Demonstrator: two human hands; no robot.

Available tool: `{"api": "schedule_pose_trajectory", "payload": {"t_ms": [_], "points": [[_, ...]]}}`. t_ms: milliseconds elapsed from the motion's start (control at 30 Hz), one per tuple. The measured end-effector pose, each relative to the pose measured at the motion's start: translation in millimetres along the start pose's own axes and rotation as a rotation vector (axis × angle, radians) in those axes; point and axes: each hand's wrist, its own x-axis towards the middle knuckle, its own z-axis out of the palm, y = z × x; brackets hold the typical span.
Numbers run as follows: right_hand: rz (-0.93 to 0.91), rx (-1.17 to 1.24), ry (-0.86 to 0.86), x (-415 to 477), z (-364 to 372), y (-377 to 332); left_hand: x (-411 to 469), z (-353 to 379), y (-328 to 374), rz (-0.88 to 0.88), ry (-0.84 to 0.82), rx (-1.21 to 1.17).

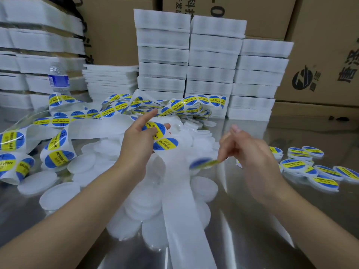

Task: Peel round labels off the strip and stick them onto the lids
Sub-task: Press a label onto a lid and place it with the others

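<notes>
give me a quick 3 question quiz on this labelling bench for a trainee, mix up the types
1. True or false: the right hand pinches a peeled label.
2. The labelled lids lie: A) at the person's right; B) at the person's left; C) stacked at the back.
3. Fill in: the left hand holds the label ____.

Key: 1 true; 2 A; 3 strip.
</notes>
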Motion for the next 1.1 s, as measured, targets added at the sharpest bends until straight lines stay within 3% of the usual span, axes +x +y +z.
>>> {"api": "schedule_pose_trajectory", "payload": {"t_ms": [100, 167, 300, 400, 700, 867, 1100], "points": [[0.134, 0.031, 0.071, 4.9, -3.4, 0.8, -1.3, 1.1, 1.5, 0.003, 0.004, 0.006], [0.176, -0.175, 0.072, 4.8, -4.1, 5.0, -1.9, 2.0, 1.2, 0.013, -0.008, 0.020], [0.344, -0.641, -0.222, -2.1, -5.2, 18.8, -1.3, 2.8, -3.0, 0.033, -0.093, 0.065], [0.350, -0.762, -0.364, -7.1, -2.4, 28.7, -2.8, 5.0, -6.2, 0.044, -0.156, 0.115], [0.290, -0.687, -0.226, 0.3, -8.5, 30.8, -7.4, 6.4, -6.8, -0.016, -0.241, 0.182], [0.122, -0.476, -0.034, 1.2, -4.1, 26.8, -8.8, 7.2, -10.0, -0.026, -0.297, 0.227], [0.019, -0.370, 0.062, -0.6, 1.2, 16.0, -14.5, 7.2, -9.2, 0.015, -0.415, 0.302]]}}
